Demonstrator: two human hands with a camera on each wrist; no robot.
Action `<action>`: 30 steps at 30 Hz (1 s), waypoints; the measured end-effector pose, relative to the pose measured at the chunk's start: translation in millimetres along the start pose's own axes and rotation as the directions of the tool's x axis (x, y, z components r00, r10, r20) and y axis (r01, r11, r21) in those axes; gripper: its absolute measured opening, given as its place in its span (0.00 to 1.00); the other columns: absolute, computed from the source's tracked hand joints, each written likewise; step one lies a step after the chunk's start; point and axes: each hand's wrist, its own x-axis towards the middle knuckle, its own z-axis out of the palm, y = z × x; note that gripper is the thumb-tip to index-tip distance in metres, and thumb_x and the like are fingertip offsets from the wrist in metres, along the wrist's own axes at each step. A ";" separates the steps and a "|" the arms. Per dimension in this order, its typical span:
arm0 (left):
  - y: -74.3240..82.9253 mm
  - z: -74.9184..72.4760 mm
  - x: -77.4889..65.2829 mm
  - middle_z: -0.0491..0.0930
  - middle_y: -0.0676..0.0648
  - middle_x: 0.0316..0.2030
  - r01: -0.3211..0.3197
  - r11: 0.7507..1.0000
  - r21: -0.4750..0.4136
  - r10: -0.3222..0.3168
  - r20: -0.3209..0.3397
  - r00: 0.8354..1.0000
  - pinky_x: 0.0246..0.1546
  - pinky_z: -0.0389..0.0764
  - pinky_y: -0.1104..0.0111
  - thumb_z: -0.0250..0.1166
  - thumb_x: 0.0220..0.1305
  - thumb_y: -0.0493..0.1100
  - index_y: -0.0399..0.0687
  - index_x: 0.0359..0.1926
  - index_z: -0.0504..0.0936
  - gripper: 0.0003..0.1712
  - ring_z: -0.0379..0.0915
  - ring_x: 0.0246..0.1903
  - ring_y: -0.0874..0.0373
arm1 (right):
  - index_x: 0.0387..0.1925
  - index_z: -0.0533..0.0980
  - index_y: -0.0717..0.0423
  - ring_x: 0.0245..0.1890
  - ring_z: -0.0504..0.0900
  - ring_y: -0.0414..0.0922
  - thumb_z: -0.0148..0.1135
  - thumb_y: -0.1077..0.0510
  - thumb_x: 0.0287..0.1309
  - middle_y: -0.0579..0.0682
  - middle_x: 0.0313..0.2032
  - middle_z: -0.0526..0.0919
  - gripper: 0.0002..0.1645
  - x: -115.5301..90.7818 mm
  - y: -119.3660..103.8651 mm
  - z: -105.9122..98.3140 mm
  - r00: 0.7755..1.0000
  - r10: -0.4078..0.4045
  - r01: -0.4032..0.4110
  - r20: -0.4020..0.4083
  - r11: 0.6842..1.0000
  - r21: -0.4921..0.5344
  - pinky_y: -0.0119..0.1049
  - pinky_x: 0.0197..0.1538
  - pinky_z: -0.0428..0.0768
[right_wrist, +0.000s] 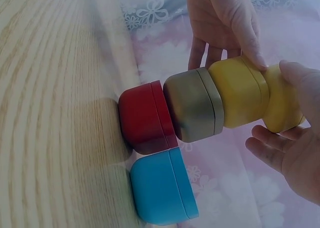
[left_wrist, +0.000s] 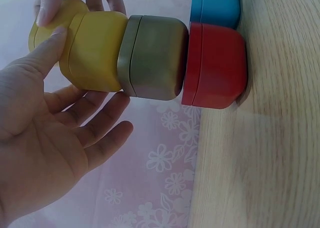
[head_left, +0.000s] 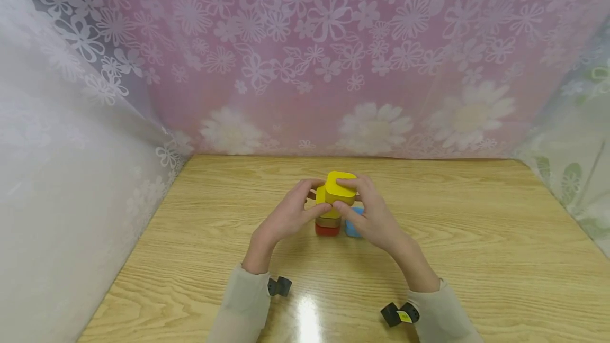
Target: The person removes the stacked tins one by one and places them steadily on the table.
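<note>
Yellow shows in both grasps. The right hand (head_left: 374,216) is partly closed on the upper yellow container (head_left: 337,191), its thumb at the near edge and its index finger laid across the top, with other fingertips spread loose beyond the side. The left hand (head_left: 292,214) is wider open, curved around the lower yellow container (left_wrist: 97,50): the thumb lies at its near upper edge, some fingers reach behind it, and the others hang free beneath, apart from one another.

Straight under the left hand's hold sits the gold container (left_wrist: 157,57), and below that the red container (left_wrist: 219,65), which stands on the wooden table (head_left: 190,279). Below the right hand, close beside the red one, is the blue container (right_wrist: 162,188). Each container in the lower stack, like the blue one, has a seam near its top and appears closed; what they hold is hidden. Whether the upper yellow container rests on the lower cannot be told.
</note>
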 end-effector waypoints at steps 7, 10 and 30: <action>1.3 0.3 0.3 0.66 0.46 0.68 0.005 1.000 -0.012 -0.004 0.002 1.000 0.60 0.73 0.48 0.61 0.71 0.54 0.45 0.71 0.64 0.35 0.68 0.59 0.50 | 0.61 0.67 0.60 0.55 0.72 0.49 0.64 0.63 0.65 0.57 0.59 0.68 0.26 -1.4 -0.7 -3.8 1.000 0.010 -0.010 0.004 1.000 -0.004 0.52 0.53 0.77; 2.0 0.1 -0.1 0.66 0.46 0.68 0.008 1.000 -0.009 -0.008 0.002 1.000 0.60 0.73 0.49 0.62 0.71 0.54 0.45 0.72 0.64 0.35 0.68 0.59 0.50 | 0.61 0.66 0.60 0.56 0.73 0.50 0.64 0.62 0.65 0.57 0.59 0.68 0.26 -1.9 -0.6 -6.2 1.000 0.025 -0.025 0.001 1.000 -0.009 0.52 0.53 0.78; 1.8 -0.2 -2.7 0.66 0.46 0.67 0.023 1.000 -0.010 -0.023 0.000 1.000 0.58 0.74 0.50 0.62 0.70 0.55 0.47 0.72 0.63 0.37 0.68 0.59 0.50 | 0.56 0.68 0.59 0.54 0.75 0.50 0.70 0.62 0.59 0.55 0.58 0.73 0.27 -6.5 3.2 -23.7 0.998 0.064 -0.065 -0.015 0.997 -0.045 0.50 0.49 0.79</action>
